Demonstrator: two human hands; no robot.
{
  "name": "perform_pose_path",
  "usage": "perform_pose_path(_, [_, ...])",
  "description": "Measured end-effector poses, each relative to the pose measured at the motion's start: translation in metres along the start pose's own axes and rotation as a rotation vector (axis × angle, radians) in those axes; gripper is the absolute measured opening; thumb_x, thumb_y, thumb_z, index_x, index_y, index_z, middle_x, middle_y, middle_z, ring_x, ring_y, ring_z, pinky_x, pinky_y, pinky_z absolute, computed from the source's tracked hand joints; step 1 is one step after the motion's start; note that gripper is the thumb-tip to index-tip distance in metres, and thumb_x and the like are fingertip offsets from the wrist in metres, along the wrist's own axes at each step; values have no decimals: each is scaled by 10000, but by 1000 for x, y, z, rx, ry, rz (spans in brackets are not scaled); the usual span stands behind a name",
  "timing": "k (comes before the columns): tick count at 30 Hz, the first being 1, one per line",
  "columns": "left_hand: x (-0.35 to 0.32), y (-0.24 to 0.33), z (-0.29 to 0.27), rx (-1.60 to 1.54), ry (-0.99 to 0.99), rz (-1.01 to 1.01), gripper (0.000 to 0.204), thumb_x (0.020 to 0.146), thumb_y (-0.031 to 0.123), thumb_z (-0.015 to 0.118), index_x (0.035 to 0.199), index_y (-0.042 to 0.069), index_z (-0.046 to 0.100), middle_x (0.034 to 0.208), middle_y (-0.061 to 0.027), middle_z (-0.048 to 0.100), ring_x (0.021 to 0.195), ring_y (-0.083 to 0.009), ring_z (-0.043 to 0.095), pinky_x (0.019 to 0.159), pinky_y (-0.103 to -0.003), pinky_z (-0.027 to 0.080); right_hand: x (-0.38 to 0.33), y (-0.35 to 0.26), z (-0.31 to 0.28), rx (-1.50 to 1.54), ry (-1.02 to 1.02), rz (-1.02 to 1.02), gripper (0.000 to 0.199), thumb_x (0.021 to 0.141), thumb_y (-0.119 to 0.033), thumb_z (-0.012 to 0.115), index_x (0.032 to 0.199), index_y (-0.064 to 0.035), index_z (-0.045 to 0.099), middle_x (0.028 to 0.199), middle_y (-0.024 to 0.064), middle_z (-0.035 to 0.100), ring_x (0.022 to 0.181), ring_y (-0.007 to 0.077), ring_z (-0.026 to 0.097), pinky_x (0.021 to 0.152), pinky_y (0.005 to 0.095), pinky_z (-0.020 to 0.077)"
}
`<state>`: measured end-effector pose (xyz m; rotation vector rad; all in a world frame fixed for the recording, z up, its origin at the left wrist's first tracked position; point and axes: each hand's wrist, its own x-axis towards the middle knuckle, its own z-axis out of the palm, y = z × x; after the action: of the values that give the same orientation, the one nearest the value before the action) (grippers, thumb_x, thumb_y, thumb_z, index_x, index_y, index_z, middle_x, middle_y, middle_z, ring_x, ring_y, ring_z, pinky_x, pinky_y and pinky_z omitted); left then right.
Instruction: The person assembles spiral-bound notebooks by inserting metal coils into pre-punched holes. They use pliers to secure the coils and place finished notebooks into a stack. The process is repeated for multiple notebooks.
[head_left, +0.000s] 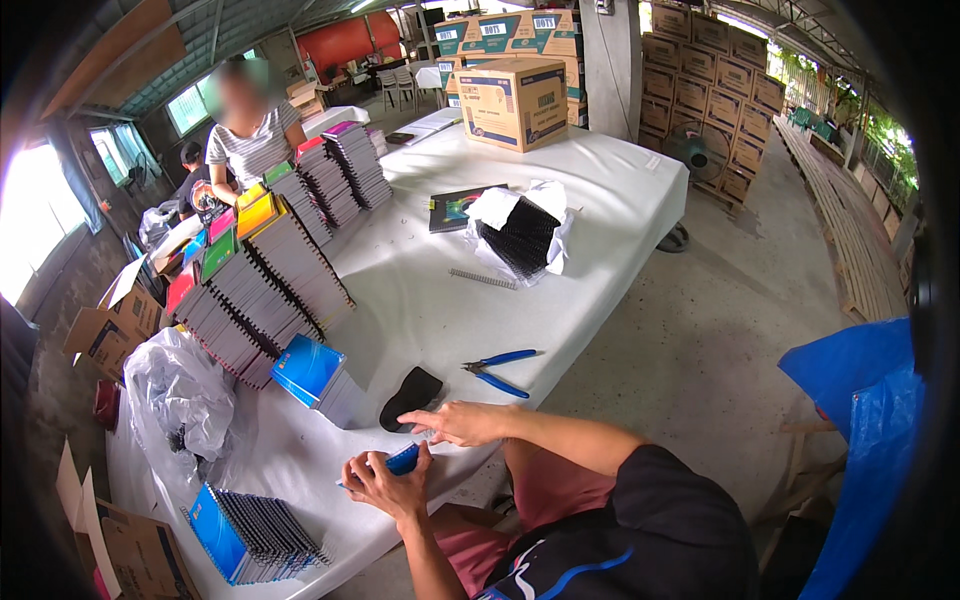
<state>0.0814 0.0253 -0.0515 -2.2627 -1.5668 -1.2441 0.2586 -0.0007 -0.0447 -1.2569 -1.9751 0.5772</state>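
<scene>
My left hand (pixel 383 487) is closed around a small blue-covered notebook (pixel 402 460), held on edge just above the near side of the table. Beside it, my right hand (pixel 462 424) has its index finger stretched out over the edge of a flat, rounded black object (pixel 410 398); its other fingers hang near the notebook, and a pale bit under them is too small to make out. Blue-handled pliers (pixel 500 373) lie spread on the table, beyond my right hand. A stack of blue notebooks (pixel 310 370) stands beyond my left hand, and spiral-bound ones (pixel 250 540) lie to its left.
Tall stacks of spiral notebooks (pixel 255 275) line the white table's left side. Black binding coils (pixel 520 240) rest in white paper, near a loose coil (pixel 482 278). A carton (pixel 515 105) stands at the far end. Another person (pixel 250 135) stands behind the stacks. A plastic bag (pixel 180 400) lies left.
</scene>
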Motion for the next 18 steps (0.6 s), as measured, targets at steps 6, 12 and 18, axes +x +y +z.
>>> perform_pose_path(6, [0,-6,-2,-12,-33,-10,554,494,447,811,771,64,522,938,-105,490,1073,-335,426,891,-557,314,5,-25,-15,370,-36,140,166,824,-91,644,952,-3,585,832,86,685,689,153,626,652,305,492])
perform_pose_path(12, [0,-7,-3,-20,-20,9,577,498,467,812,776,51,526,920,-118,499,1052,-352,448,921,-552,314,12,-18,-2,332,160,123,202,798,-118,679,978,-26,665,978,105,663,698,148,630,659,296,497])
perform_pose_path(18, [1,-10,-5,-27,9,56,575,521,514,807,741,60,532,880,-105,502,1029,-332,442,875,-533,323,16,-24,-16,487,-56,185,188,838,-140,650,979,-22,685,902,90,670,700,136,625,654,282,496])
